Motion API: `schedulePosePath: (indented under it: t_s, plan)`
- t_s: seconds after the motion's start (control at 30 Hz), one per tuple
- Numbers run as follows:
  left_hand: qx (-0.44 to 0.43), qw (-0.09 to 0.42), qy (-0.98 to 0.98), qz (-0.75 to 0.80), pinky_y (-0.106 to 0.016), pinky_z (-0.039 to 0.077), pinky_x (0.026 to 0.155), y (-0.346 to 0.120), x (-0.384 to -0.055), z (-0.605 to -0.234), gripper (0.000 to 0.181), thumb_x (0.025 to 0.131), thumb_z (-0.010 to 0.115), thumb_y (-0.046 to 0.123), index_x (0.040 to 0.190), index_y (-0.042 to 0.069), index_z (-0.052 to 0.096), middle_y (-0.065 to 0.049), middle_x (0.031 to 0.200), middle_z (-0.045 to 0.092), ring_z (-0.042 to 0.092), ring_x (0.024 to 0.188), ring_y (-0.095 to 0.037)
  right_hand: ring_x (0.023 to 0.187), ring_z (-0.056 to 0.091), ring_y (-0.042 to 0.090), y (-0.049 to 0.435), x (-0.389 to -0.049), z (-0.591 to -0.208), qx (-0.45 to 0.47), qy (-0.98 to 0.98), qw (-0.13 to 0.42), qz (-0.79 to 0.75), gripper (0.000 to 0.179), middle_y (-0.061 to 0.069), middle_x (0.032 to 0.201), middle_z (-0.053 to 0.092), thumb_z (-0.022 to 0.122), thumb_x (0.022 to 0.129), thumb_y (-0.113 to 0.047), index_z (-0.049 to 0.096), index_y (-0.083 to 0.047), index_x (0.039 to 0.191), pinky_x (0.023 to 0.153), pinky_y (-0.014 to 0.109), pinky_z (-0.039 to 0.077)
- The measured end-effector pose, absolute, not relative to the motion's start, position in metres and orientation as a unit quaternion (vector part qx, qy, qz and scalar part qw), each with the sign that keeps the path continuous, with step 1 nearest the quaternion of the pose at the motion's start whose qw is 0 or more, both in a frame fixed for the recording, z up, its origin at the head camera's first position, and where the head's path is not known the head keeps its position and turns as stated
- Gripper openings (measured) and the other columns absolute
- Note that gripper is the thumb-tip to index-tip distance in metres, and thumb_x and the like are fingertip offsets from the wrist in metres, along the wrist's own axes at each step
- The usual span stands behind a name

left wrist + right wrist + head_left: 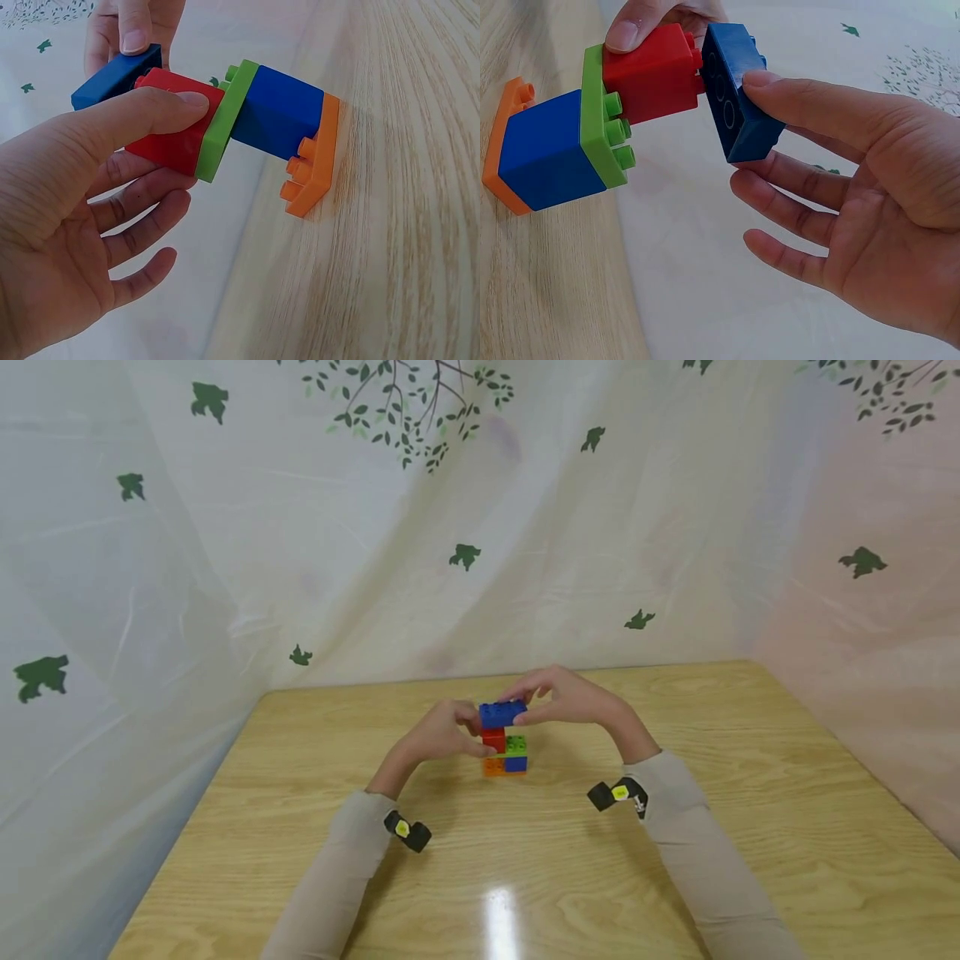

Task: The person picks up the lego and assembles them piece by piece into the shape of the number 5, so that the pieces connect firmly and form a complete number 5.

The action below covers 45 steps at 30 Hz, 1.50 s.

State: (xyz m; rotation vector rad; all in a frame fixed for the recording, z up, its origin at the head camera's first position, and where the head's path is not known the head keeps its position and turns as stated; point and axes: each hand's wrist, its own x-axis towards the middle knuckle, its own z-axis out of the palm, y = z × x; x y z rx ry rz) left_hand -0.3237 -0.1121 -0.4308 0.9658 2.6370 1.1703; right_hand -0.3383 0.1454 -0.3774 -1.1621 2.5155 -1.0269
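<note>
A small stack of toy building bricks stands on the table. An orange plate (319,165) is at the bottom, under a blue block (277,109). Above that block come a thin green plate (601,124) and a red block (649,75). My left hand (441,732) pinches the red block from the left, thumb on its near face. From the right, my right hand (572,697) holds a long blue brick (731,82) between thumb and fingers. This brick lies over the red block's studs, some of which show beneath it; whether it is pressed down I cannot tell.
The wooden table (540,860) stretches around the stack. A pale cloth (525,610) with green leaf prints hangs behind and at both sides. Each wrist carries a small black camera, the left camera (408,832) and the right camera (618,794).
</note>
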Motion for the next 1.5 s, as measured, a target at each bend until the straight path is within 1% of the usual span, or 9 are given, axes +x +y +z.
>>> schedulePosePath:
  t_s: [0.33, 0.53, 0.93, 1.1, 1.33, 1.5]
  plan:
    - [0.305, 0.056, 0.871, 0.381, -0.029, 0.051, 0.079, -0.1123, -0.3242, -0.4307, 0.018, 0.08, 0.087, 0.023, 0.088, 0.01, 0.077, -0.003, 0.092, 0.07, 0.061, 0.09, -0.019, 0.104, 0.064, 0.02, 0.1453, -0.3377, -0.3767, -0.4, 0.845, 0.1, -0.34, 0.035, 0.002, 0.119, 0.073, 0.077, 0.091, -0.024, 0.073, -0.015, 0.125, 0.099, 0.058, 0.044]
    - [0.305, 0.057, 0.87, 0.384, -0.029, 0.05, 0.077, -0.1121, -0.3232, -0.4304, 0.018, 0.08, 0.087, 0.023, 0.087, 0.01, 0.078, -0.003, 0.091, 0.07, 0.061, 0.089, -0.02, 0.103, 0.064, 0.019, 0.1454, -0.3374, -0.3772, -0.399, 0.844, 0.11, -0.342, 0.035, 0.001, 0.118, 0.073, 0.078, 0.091, -0.024, 0.073, -0.015, 0.125, 0.099, 0.054, 0.045]
    - [0.293, 0.059, 0.873, 0.385, -0.027, 0.046, 0.07, -0.111, -0.3234, -0.4298, 0.021, 0.079, 0.088, 0.025, 0.087, 0.008, 0.077, -0.004, 0.09, 0.067, 0.057, 0.085, -0.019, 0.104, 0.063, 0.02, 0.1455, -0.334, -0.3732, -0.389, 0.846, 0.117, -0.346, 0.036, 0.001, 0.114, 0.074, 0.081, 0.088, -0.023, 0.073, -0.015, 0.123, 0.1, 0.057, 0.043]
    - [0.296, 0.056, 0.872, 0.387, -0.027, 0.046, 0.069, -0.1114, -0.323, -0.4298, 0.021, 0.079, 0.088, 0.024, 0.086, 0.007, 0.077, -0.004, 0.088, 0.067, 0.056, 0.084, -0.018, 0.102, 0.063, 0.019, 0.1445, -0.334, -0.3741, -0.388, 0.846, 0.112, -0.348, 0.036, 0.0, 0.112, 0.074, 0.083, 0.086, -0.022, 0.074, -0.014, 0.12, 0.099, 0.054, 0.044]
    - [0.3, 0.058, 0.871, 0.385, -0.027, 0.044, 0.069, -0.1116, -0.3226, -0.4304, 0.017, 0.08, 0.087, 0.023, 0.085, 0.01, 0.077, -0.003, 0.088, 0.066, 0.055, 0.083, -0.018, 0.099, 0.063, 0.02, 0.1426, -0.3332, -0.3761, -0.383, 0.846, 0.11, -0.353, 0.035, 0.0, 0.107, 0.074, 0.085, 0.084, -0.021, 0.075, -0.014, 0.117, 0.101, 0.052, 0.044]
    - [0.301, 0.06, 0.871, 0.385, -0.027, 0.045, 0.07, -0.1118, -0.3224, -0.4307, 0.017, 0.08, 0.087, 0.023, 0.086, 0.011, 0.078, -0.003, 0.089, 0.066, 0.056, 0.085, -0.018, 0.098, 0.062, 0.02, 0.1424, -0.3339, -0.377, -0.382, 0.846, 0.111, -0.355, 0.035, 0.0, 0.106, 0.074, 0.085, 0.084, -0.02, 0.075, -0.014, 0.116, 0.099, 0.049, 0.044]
